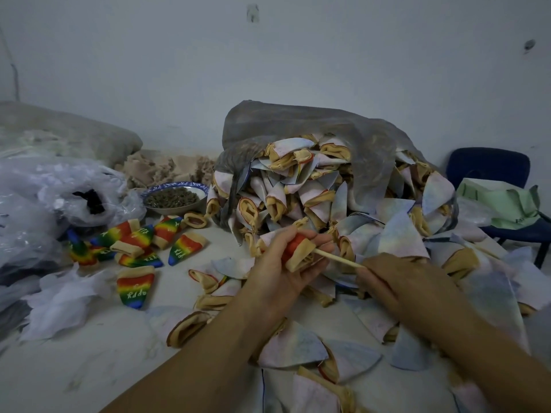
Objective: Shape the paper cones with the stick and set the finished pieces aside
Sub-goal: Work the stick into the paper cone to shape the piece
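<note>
My left hand (278, 269) grips a cone (299, 253) with a red body and a tan rim, its open mouth turned to the right. My right hand (396, 278) pinches a thin pale stick (338, 259) whose tip goes into that mouth. Several finished rainbow cones (140, 242) lie on the white surface to the left; one (135, 289) lies apart, nearer me. A big heap of pale inside-out cones (313, 189) spills from a grey sack (298, 126) just behind my hands. More pale cones (295, 347) lie under my forearms.
A blue-rimmed bowl (176, 198) of dark pellets stands behind the rainbow cones. Clear plastic bags (59, 192) and white tissue (59, 302) crowd the left. A dark blue chair (489, 168) with green cloth (501, 201) stands at the right. White wall behind.
</note>
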### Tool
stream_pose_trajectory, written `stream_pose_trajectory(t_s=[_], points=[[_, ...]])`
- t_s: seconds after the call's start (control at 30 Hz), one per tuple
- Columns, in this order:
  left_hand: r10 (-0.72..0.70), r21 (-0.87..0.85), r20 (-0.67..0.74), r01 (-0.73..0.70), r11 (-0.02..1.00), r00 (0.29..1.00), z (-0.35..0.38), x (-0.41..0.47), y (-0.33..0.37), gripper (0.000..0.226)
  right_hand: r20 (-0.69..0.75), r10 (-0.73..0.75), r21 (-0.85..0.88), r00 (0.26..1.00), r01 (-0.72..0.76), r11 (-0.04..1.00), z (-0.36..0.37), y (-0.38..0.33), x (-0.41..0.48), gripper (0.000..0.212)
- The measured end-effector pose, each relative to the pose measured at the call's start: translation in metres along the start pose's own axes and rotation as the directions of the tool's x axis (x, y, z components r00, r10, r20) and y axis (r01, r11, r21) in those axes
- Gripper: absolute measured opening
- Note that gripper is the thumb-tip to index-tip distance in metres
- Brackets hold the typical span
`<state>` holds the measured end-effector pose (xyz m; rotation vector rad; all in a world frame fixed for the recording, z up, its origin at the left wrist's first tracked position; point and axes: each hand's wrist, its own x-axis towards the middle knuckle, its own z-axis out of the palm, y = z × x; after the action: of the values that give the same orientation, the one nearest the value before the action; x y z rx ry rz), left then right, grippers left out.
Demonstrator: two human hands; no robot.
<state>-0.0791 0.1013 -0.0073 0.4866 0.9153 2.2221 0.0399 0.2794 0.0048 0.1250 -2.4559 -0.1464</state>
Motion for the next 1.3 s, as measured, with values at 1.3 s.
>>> stream_pose_trajectory(t_s=[1.3], points=[[-0.050,-0.330,-0.086,0.019,0.944,0.995,-0.006,0.001,0.014,0.029,-0.076,0.039,-0.049,0.996,-0.043,0.998,-0.018,-0.033,0.012,0.038]])
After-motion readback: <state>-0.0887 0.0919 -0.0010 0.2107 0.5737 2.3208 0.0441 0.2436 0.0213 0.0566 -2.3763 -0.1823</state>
